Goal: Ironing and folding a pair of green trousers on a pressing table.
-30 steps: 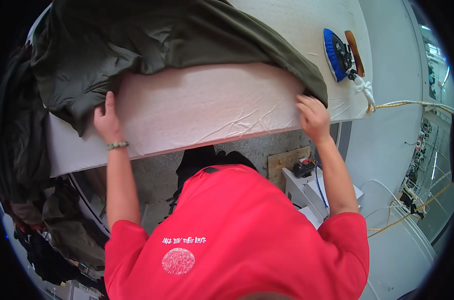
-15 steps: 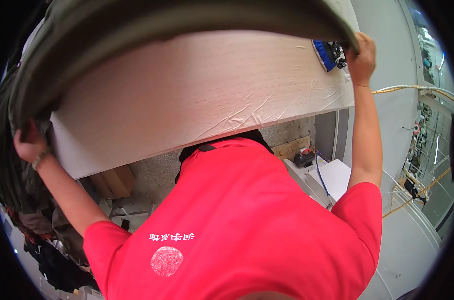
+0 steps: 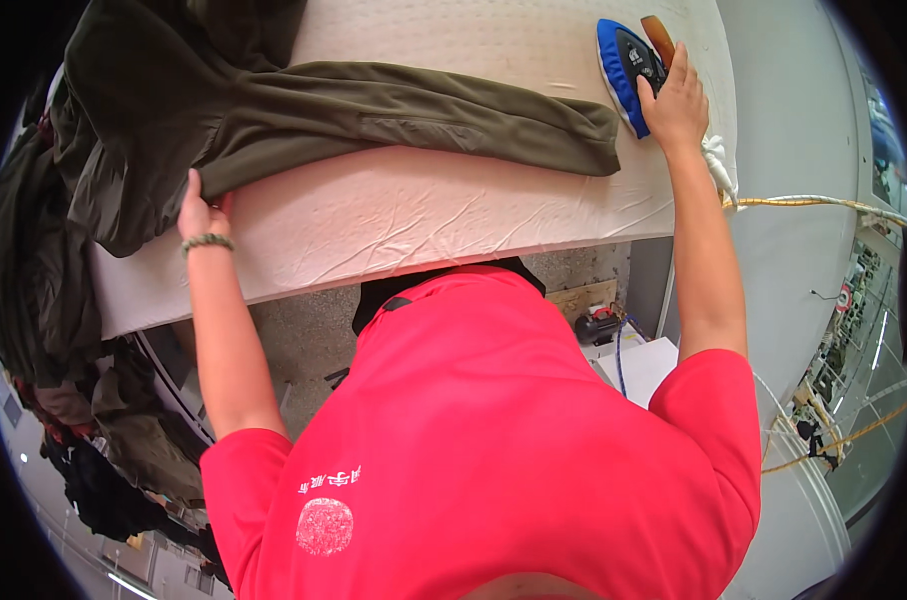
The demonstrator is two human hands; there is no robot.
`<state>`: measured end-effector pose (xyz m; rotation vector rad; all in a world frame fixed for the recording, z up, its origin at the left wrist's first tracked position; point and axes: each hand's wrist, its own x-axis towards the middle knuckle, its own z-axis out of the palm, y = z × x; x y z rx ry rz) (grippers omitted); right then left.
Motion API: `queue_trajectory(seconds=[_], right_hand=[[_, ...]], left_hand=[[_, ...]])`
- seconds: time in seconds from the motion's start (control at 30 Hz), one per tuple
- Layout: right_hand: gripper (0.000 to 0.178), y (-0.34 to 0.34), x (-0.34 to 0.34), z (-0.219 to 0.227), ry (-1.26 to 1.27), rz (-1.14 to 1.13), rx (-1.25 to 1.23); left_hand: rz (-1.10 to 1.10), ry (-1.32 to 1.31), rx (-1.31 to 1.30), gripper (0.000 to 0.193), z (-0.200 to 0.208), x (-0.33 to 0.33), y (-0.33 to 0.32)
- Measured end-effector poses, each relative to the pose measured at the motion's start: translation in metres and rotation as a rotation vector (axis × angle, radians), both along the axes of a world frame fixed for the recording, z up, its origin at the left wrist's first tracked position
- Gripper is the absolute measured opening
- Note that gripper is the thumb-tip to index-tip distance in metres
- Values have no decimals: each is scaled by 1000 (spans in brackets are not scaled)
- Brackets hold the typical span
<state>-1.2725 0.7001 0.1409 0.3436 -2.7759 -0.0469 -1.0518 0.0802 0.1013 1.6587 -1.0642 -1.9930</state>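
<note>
An olive-green garment [image 3: 374, 110] lies stretched across a white padded ironing table [image 3: 424, 220], one long part reaching right. My left hand [image 3: 202, 212] pinches the garment's lower left edge against the table; a beaded bracelet circles that wrist. My right hand [image 3: 676, 100] rests on a blue iron [image 3: 626, 62] with a brown handle at the table's far right end. More of the garment bunches at the upper left.
Dark clothes [image 3: 44, 270] hang in a pile off the table's left end. A pale cord [image 3: 814, 202] runs right from the table's corner. Under the table lie a white sheet [image 3: 644, 365], a wooden board and a small dark device.
The garment, lifted high half a second ago, now lies spread on the table. My right hand has let go of it and moved to the iron; my left still holds its edge.
</note>
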Motion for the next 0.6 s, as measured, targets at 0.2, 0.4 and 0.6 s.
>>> queue_trajectory(seconds=[0.2, 0.4, 0.6], right_hand=[[38, -3, 89, 7, -420, 113, -291], [34, -33, 53, 37, -870, 137, -981], [44, 51, 79, 43, -1000, -186, -1353]], left_hand=[[-16, 178, -163, 37, 13, 26, -15], [131, 116, -289, 32, 74, 31, -6], [-152, -148, -282, 24, 97, 124, 63]])
